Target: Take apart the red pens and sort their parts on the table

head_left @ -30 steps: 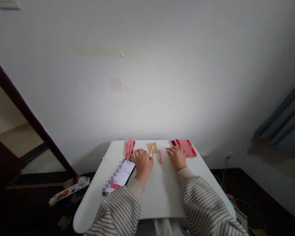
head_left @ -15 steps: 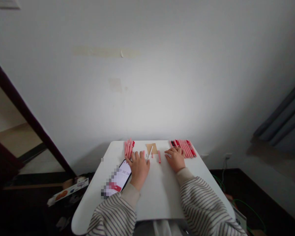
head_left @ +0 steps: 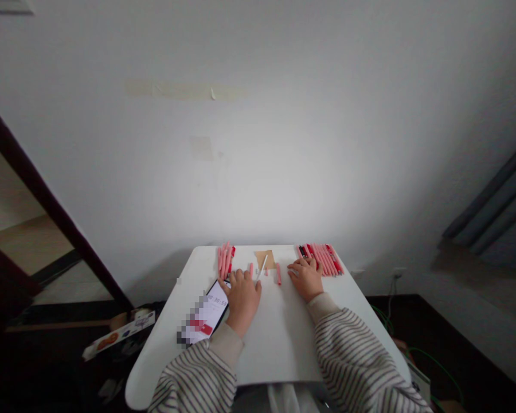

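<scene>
My left hand (head_left: pixel 243 297) rests palm down on the white table (head_left: pixel 279 344), fingers apart, its thumb side close to a thin white stick-like piece (head_left: pixel 262 266). That piece lies partly over a tan square (head_left: pixel 270 261). Right of it lies a pink pen-like barrel (head_left: pixel 278 273), and a short pink piece (head_left: pixel 251 269) shows just beyond my left fingertips. My right hand (head_left: pixel 306 280) lies flat with fingers stretched out, just in front of a row of pink and red pens (head_left: pixel 327 260). Neither hand visibly holds anything.
A phone (head_left: pixel 208 314) with a running timer lies left of my left hand. A smaller bunch of pink pens (head_left: pixel 225 261) sits at the back left. The wall (head_left: pixel 266 172) rises directly behind the table. Boxes (head_left: pixel 120 332) and green cables (head_left: pixel 438 367) are on the floor beside it.
My left hand has drawn back slightly toward me, showing more of the short pink piece. My right hand has hardly moved. The phone's timer has advanced.
</scene>
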`<state>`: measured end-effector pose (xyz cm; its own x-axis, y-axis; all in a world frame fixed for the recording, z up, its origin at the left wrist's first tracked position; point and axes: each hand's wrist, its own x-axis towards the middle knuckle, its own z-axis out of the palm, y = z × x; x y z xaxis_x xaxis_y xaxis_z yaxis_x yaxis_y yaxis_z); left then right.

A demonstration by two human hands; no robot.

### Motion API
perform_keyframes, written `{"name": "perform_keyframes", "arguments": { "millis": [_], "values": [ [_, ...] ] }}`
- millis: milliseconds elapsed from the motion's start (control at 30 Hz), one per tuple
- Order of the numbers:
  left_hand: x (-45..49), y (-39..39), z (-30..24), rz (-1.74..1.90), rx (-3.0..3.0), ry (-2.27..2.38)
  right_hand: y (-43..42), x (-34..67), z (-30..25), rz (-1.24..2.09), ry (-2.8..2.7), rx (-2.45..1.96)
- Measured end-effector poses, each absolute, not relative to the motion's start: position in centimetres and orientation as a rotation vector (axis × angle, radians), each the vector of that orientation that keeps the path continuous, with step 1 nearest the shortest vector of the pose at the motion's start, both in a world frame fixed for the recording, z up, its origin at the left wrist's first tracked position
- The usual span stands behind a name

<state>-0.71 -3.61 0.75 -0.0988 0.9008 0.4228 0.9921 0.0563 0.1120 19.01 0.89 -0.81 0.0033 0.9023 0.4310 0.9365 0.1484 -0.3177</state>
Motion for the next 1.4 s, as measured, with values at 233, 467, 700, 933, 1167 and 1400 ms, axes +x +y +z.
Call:
{"name": "perform_keyframes", "arguments": {
  "millis": [233, 467, 700, 933, 1167, 1400],
  "values": [
    [-0.6, -3.4, 0.6, -0.536, -1.919, -2.119, 0.9, 18.8, -0.7, -0.102, -1.869, -1.691],
    [-0.4, -3.6, 1.1, -0.527, -1.919, -2.122, 0.1, 17.3, 0.5, -0.11, -1.939, -1.412],
    [-0.2, -3.7, 1.6, -0.53, -1.924, -2.109, -0.7, 15.5, 1.2, -0.047, -2.04, -1.386],
    [-0.1, -3.9, 1.9, -0.528, -1.929, -2.117, -0.7, 15.1, 1.3, -0.081, -2.08, -1.477],
    [-0.1, -3.9, 1.8, -0.548, -1.926, -2.098, -0.6, 14.9, 1.3, -0.1, -2.102, -1.483],
    [0.0, -4.1, 2.2, -0.557, -1.925, -2.101, -0.5, 14.8, 1.1, -0.127, -2.103, -1.448]
  ]
}}
